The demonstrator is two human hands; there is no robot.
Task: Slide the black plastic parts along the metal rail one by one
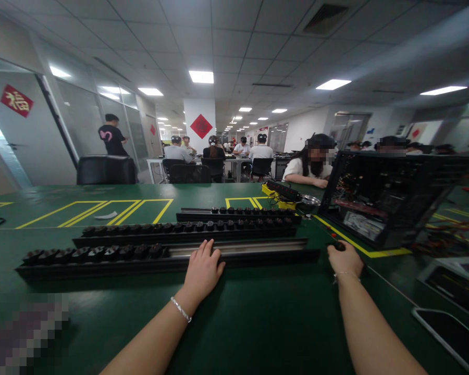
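My left hand (204, 266) lies on the nearest long black channel (258, 257), its fingers stretched over the near edge. A row of black socket-like pieces (96, 253) fills the left part of this channel; bare metallic lining shows on the right. Behind it are a second channel (140, 237) with black pieces along its length and a shorter third one (238, 216). To the right of the channels, my right hand (347, 259) is closed around a small black-handled tool (339, 245). A small red part shows just above it; the tool's exact kind is unclear.
An open computer case (359, 208) stands at the right. Near its left side are a yellow tray (271, 191) with a black power strip and a metal bowl (310, 200). A phone-like device (449, 333) lies front right. A person (310, 161) sits across the green table (258, 323).
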